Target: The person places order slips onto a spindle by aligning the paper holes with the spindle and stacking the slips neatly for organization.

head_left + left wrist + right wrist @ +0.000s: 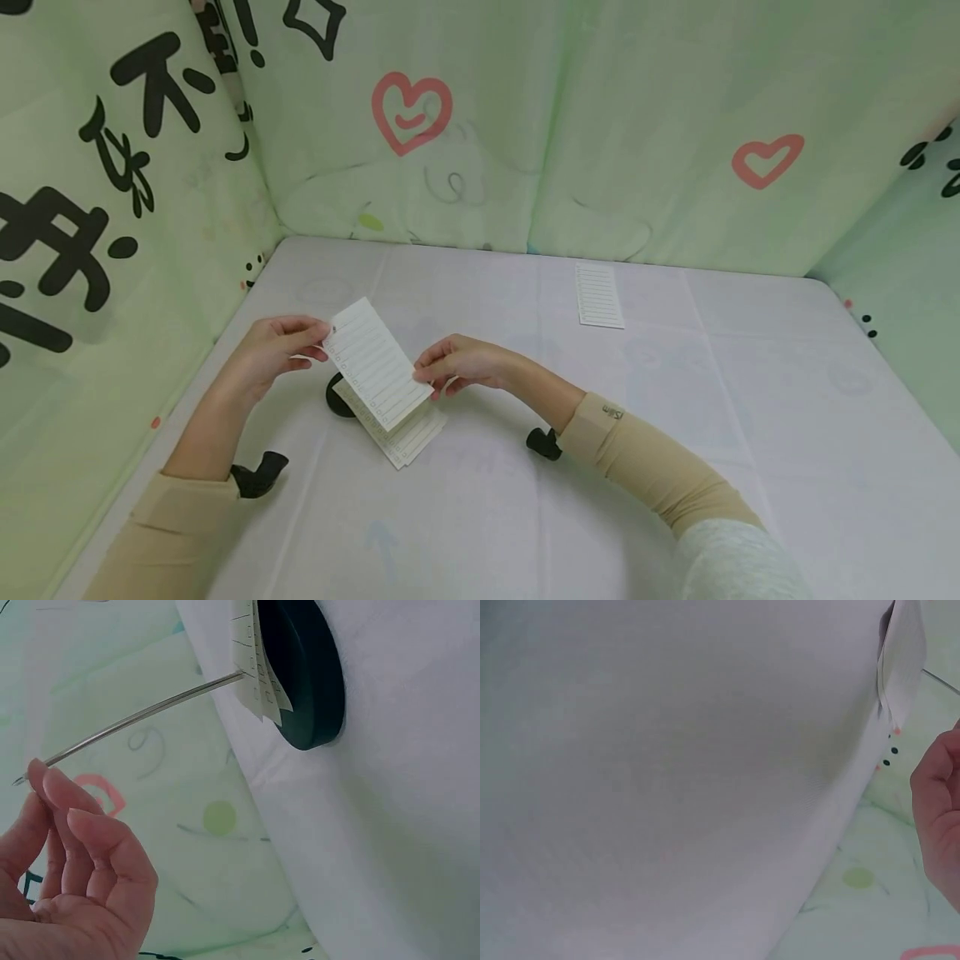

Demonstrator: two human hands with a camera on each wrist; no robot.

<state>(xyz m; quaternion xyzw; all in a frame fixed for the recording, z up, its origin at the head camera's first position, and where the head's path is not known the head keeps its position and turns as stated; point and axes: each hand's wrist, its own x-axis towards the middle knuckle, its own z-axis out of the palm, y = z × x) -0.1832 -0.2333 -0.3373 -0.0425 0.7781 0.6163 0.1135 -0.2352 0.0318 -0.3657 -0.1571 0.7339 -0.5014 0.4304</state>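
Observation:
Both hands hold one lined white paper slip [378, 362]. At its upper left corner, my left hand [273, 354] pinches it between thumb and fingers; my right hand [468, 362] pinches the lower right corner. Below the slip, more lined slips [405, 447] are stuck on a bill spike. Its round black base [335, 400] stands on the table, partly covered by paper. In the left wrist view the thin metal spike [142, 716] rises from the base, its pointed tip right at the left fingertips. The right wrist view shows only part of the right hand [939, 814].
A single lined slip [598, 296] lies toward the back of the white-covered table [750, 400]. Pale green printed cloth [480, 108] hangs around the back and sides. Black wrist mounts [258, 477] stick out below the tan sleeves.

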